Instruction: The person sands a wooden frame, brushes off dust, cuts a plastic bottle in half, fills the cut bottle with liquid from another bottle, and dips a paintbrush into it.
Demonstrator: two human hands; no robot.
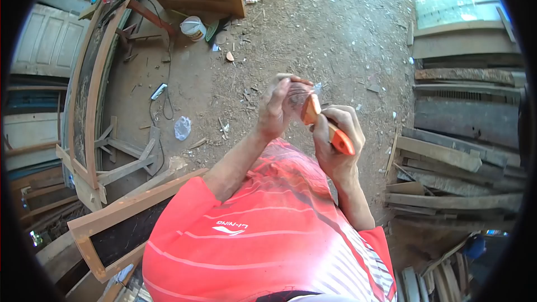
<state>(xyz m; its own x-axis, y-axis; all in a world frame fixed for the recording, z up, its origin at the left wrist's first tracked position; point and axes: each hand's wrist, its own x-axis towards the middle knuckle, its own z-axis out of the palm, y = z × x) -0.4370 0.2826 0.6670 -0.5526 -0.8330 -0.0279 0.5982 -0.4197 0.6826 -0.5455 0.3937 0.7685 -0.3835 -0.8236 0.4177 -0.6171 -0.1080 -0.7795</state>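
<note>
A paintbrush (311, 109) with a wooden and orange handle is held up in front of my chest. My right hand (344, 131) is wrapped round its handle, and the orange end sticks out of the grip. At the dark bristle end, the curled fingers of my left hand (272, 107) close on the brush. Something clear and shiny, like thin plastic, shows around the bristles. The bristle tips are partly hidden and blurred.
Litter and wood scraps cover the dirt floor (268, 39). Left are a wooden frame (92, 89), a white bucket (193, 28), a power strip (159, 90) with a cord and a plastic bag (182, 128). Stacked planks (447, 154) line the right; a framed panel (131, 234) is near my elbow.
</note>
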